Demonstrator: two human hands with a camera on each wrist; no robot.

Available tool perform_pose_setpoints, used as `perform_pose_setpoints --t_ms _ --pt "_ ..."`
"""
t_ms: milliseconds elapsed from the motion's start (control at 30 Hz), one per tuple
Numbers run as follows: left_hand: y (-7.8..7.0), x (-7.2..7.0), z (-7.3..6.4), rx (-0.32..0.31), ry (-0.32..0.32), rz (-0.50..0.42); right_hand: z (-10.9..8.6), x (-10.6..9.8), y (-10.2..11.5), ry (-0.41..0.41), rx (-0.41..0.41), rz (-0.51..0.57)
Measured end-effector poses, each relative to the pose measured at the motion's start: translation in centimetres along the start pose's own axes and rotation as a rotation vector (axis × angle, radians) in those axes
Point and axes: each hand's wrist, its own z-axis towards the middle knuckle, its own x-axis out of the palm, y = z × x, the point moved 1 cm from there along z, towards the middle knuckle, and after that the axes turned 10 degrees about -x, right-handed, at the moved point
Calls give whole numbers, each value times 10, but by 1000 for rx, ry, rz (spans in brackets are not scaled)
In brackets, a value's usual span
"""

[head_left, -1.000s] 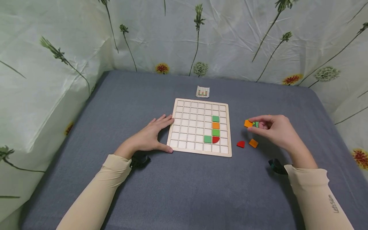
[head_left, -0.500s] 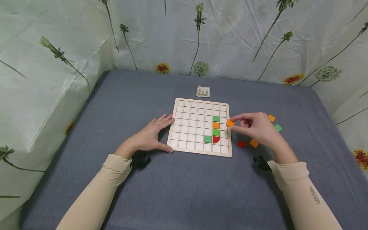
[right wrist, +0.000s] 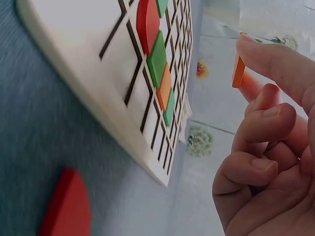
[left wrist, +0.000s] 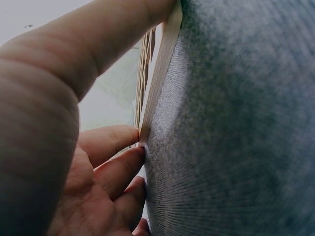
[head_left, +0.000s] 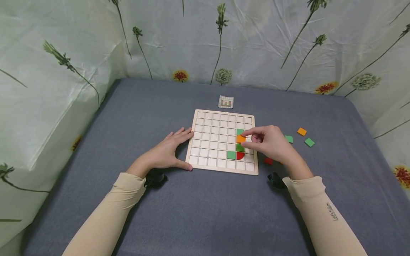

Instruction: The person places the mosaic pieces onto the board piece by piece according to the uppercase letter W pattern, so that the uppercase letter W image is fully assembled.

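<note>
My right hand (head_left: 267,142) pinches an orange square tile (right wrist: 238,73) between thumb and index finger, its other fingers curled in. The tile is raised over the right part of a wooden grid board (head_left: 209,138) and overlaps the coloured column in the head view. That column has a green tile (head_left: 240,131) at the top, an orange tile (right wrist: 165,87), another green tile (right wrist: 157,60) and a red rounded piece (head_left: 240,156). Left of the red piece lies one more green tile (head_left: 231,155). My left hand (head_left: 166,151) is spread, thumb and fingertips touching the board's left edge.
Loose green tiles (head_left: 309,142) and an orange tile (head_left: 301,131) lie right of the board. A loose red piece (right wrist: 69,206) is near the board's right edge, partly under my right hand in the head view. Behind the board lies a small patterned card (head_left: 226,102).
My right hand has carried the orange tile leftward from the loose pieces to over the board, uncovering the green tiles at the right. The left hand and the board have stayed put.
</note>
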Motion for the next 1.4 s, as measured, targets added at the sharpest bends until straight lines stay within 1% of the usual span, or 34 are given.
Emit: perform_pose_setpoints --t_ms 200,333,633,967,1400 --pt "1 0 0 0 2 -3 10 13 5 22 -7 0" --pt "1 0 0 0 4 -9 15 21 7 35 -6 23" --pt "0 0 -1 5 4 -8 21 37 9 103 -9 67" --pt "0 0 0 6 -1 -5 24 46 9 136 -27 68" --pt "1 0 0 7 -4 -6 26 49 10 151 -61 49"
